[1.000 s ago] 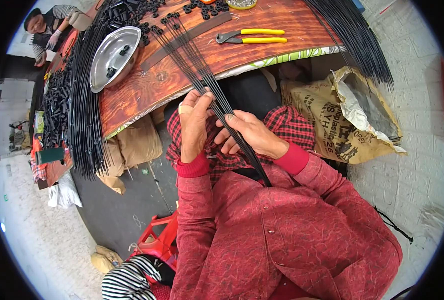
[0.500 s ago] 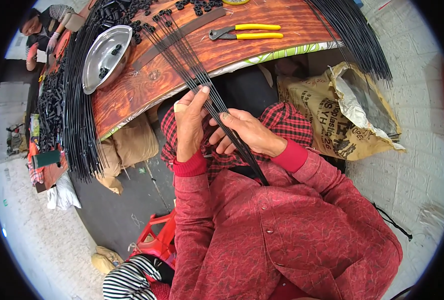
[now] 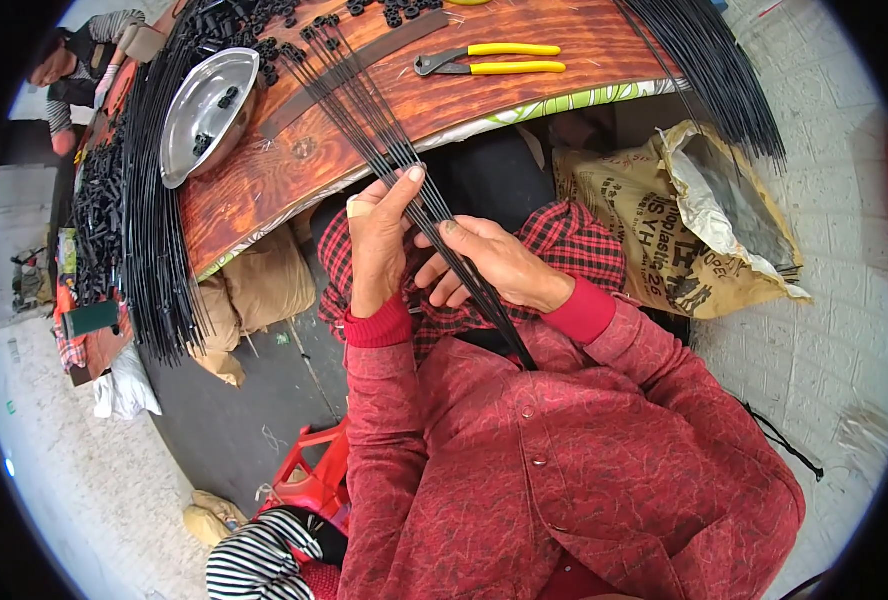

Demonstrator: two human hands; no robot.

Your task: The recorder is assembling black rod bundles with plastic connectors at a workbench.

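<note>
Reddish, wood-grained, a counter (image 3: 234,205) edged with a green-and-white patterned cover spans the top of a workroom, where a person in a red jacket (image 3: 604,430) sits with a batch of thin black rods (image 3: 404,155) in both hands. The rods run at a slant from above the counter, across the gap at its edge, down to the jacket front, fanned at the far end and drawn together at the near one. The left hand (image 3: 378,245), a tan strip around one finger, pinches them between thumb and fingers. Closer to the body, the right hand (image 3: 509,268) lays its thumb over the bundle, its other fingers loosely curled and slightly spread beneath. Red-and-black checked fabric (image 3: 579,245) lies under the hands.

On the counter, yellow-handled pliers (image 3: 512,49) lie to the right of a dark flat strip (image 3: 399,45), which the rods cross over. Small black parts sit in an oval metal bowl (image 3: 189,112) at left. More black strands (image 3: 154,220) drape beside the bowl; another sheaf (image 3: 709,75) hangs at right, above an open tan sack (image 3: 664,230). At upper left, a co-worker in striped sleeves (image 3: 114,25) leans forward.
</note>
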